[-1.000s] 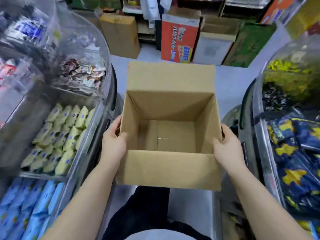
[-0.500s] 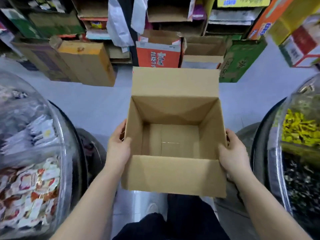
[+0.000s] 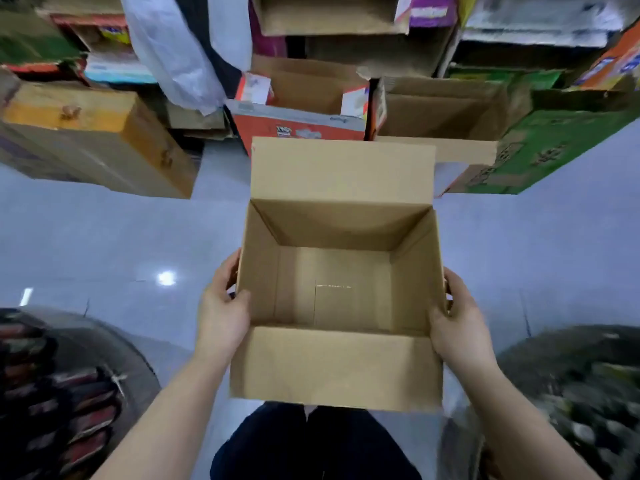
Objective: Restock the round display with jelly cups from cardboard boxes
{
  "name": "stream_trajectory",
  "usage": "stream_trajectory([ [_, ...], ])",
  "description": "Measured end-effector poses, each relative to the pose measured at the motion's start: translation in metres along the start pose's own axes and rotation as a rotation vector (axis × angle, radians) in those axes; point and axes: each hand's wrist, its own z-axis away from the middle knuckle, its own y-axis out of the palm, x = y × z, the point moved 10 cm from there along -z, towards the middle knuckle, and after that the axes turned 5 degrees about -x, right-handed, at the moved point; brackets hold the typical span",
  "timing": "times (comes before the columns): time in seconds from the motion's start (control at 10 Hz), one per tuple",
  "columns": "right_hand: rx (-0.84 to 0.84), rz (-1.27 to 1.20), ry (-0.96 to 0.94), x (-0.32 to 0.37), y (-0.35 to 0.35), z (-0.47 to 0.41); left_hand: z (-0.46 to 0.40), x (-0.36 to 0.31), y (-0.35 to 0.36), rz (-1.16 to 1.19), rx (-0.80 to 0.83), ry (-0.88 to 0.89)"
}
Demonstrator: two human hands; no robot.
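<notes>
Both hands gripping empty box [image 3: 337, 299]: left hand [image 3: 221, 315], right hand [image 3: 459, 322] on its side walls. Keeping it level, heading for far stack [image 3: 298, 112].

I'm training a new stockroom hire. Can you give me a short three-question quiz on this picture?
1. True or false: the box holds jelly cups.
2. Which hands hold the box? A) left only B) right only C) both
3. Fill in: beyond the box, on the floor, stands an open ___ carton.

Key: 1 false, it is empty. 2 C: left hand and right hand grip its sides. 3 red.
</notes>
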Motion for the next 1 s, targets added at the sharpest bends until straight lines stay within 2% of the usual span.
stream_trajectory([
  [0.3, 0.057, 0.085, -0.048, -0.106, 0.192, -0.243, -0.218, 0.160, 0.144, -0.288, 0.164, 0.054],
  [0.5, 0.088, 0.087, -0.091, -0.154, 0.269, -0.331, -0.305, 0.223, 0.196, -0.339, 0.157, 0.144],
  [0.7, 0.038, -0.010, -0.104, -0.182, 0.283, -0.358, -0.331, 0.241, 0.222, -0.262, 0.172, 0.200],
  [0.8, 0.092, -0.081, -0.045, -0.188, 0.282, -0.362, -0.332, 0.240, 0.222, -0.200, 0.176, 0.177],
  [0.9, 0.035, -0.137, -0.041, -0.173, 0.244, -0.361, -0.330, 0.227, 0.192, -0.183, 0.120, 0.162],
  [1.0, -0.168, -0.197, -0.225, -0.137, 0.168, -0.354, -0.318, 0.171, 0.144, -0.243, 0.051, 0.455],
])
